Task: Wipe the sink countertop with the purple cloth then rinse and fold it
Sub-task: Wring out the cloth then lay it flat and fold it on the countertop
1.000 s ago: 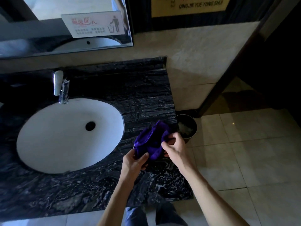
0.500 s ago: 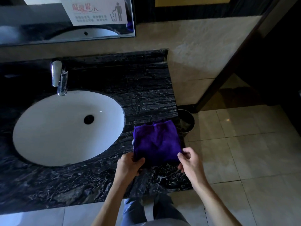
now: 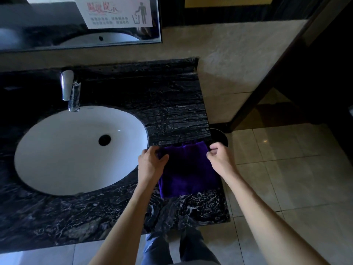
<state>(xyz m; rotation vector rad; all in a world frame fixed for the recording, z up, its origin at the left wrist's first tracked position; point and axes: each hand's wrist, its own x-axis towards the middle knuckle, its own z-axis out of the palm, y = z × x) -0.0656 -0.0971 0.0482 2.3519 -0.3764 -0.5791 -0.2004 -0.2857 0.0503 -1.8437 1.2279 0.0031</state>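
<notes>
The purple cloth (image 3: pixel 188 171) lies spread flat on the black marble countertop (image 3: pixel 168 104), just right of the white oval sink basin (image 3: pixel 63 155). My left hand (image 3: pixel 150 161) pinches the cloth's far left corner. My right hand (image 3: pixel 219 158) pinches its far right corner, at the counter's right edge. The near edge of the cloth rests on the counter between my forearms.
A chrome faucet (image 3: pixel 69 90) stands behind the basin. A mirror (image 3: pixel 80 22) with a sign hangs on the wall above. A round dark bin (image 3: pixel 219 135) sits on the tiled floor (image 3: pixel 286 169) by the counter's right end. A dark door frame (image 3: pixel 267 81) slants at right.
The cloth went from a bunched lump held above the counter to a flat square on it. My hands moved from its near corners to its far corners.
</notes>
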